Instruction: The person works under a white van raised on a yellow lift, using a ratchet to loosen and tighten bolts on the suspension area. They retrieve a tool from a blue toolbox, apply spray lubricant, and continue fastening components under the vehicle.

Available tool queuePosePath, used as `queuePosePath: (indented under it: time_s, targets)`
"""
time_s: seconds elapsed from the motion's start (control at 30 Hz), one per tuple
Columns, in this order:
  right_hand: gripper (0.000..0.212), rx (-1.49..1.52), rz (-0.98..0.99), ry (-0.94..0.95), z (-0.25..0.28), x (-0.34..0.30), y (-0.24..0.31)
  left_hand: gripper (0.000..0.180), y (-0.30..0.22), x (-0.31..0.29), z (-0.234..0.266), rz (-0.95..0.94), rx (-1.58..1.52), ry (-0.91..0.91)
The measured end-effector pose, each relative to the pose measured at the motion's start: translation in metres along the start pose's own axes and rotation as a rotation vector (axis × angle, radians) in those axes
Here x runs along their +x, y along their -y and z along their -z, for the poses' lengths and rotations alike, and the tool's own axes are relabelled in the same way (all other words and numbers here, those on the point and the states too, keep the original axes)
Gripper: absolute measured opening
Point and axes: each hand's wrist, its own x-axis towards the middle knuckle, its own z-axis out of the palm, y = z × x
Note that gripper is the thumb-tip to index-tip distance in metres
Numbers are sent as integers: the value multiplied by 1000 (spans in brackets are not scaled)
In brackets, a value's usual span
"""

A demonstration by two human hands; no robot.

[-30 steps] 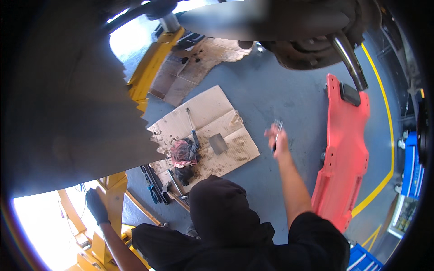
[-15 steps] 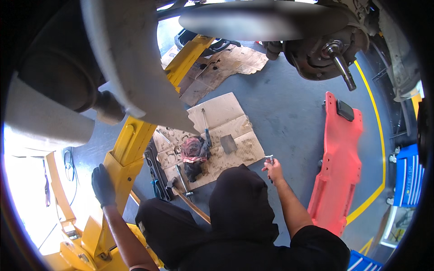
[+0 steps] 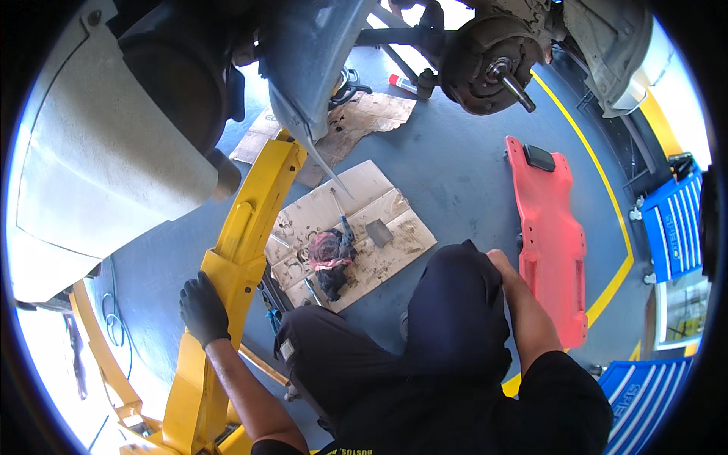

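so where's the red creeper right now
In the head view, the red creeper lies toward the right side, on the blue-grey floor, between the right hand and the yellow floor line.

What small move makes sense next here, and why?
Probably drawing the right hand out from beside the knee toward the cardboard: the knee partly hides that hand, while a blue-handled tool lies on the cardboard. The left hand, gloved, rests on the yellow beam, which could steady a forward lean.
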Motion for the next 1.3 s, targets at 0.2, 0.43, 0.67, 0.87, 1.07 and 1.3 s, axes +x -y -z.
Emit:
queuePosePath:
  time_s: [0.2, 0.43, 0.67, 0.87, 1.07, 1.3]
  targets:
    - [18, 1344, -661, -223, 54, 18, 36, 27, 23, -12, -12, -65, 57, 4]
    - [24, 2138, -536, -373, 163, 11, 66, 28, 24, -6, -15, -112, 98, 9]
    - [27, 1940, -55, -550, 197, 32, 91, 29, 19, -6, -10, -27, -111, -17]
    - [40, 1504, 255, -889, 410, -37, 161, 48, 6, -8, 13, 210, -339, -31]
    - [35, 1471, 569, -852, 577, -70, 313, 55, 12, -19, 18, 238, -423, -14]
    - [30, 1831, 988, -317, 690, -6, 430, 55, 24, -22, 15, 243, -444, -19]
